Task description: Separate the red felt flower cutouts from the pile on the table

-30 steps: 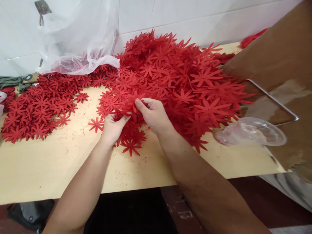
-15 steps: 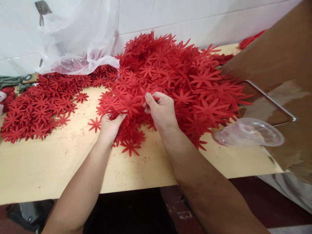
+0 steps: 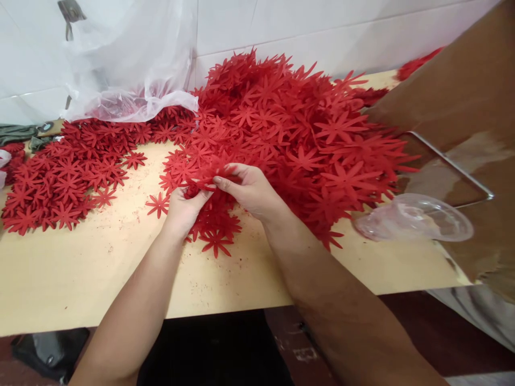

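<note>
My left hand (image 3: 185,208) pinches red flower-shaped cutouts (image 3: 195,188) between thumb and fingers, partly hidden by the hand. Close on its right, my right hand (image 3: 245,187) is closed with thumb and fingers on a red flower cutout (image 3: 219,170), which is blurred. The two hands nearly meet over the front of a large heap of the same red cutouts (image 3: 277,112). Thin pointed petals spread from each cutout's middle. Two loose ones, a flat cutout (image 3: 158,204) and another at the heap's front edge (image 3: 216,243), lie on the wooden table (image 3: 132,273).
A lower pile of darker red cutouts (image 3: 56,177) spreads at left, under a hanging clear plastic bag (image 3: 132,64). To the right lie a clear plastic lid or dish (image 3: 434,217) and a leaning brown board (image 3: 454,102) with a metal rod (image 3: 450,163). White tiles (image 3: 322,27) rise behind.
My right hand has moved left and slightly down, from apart to close beside my left hand, turning its fingers toward it. My left hand has stayed nearly in place.
</note>
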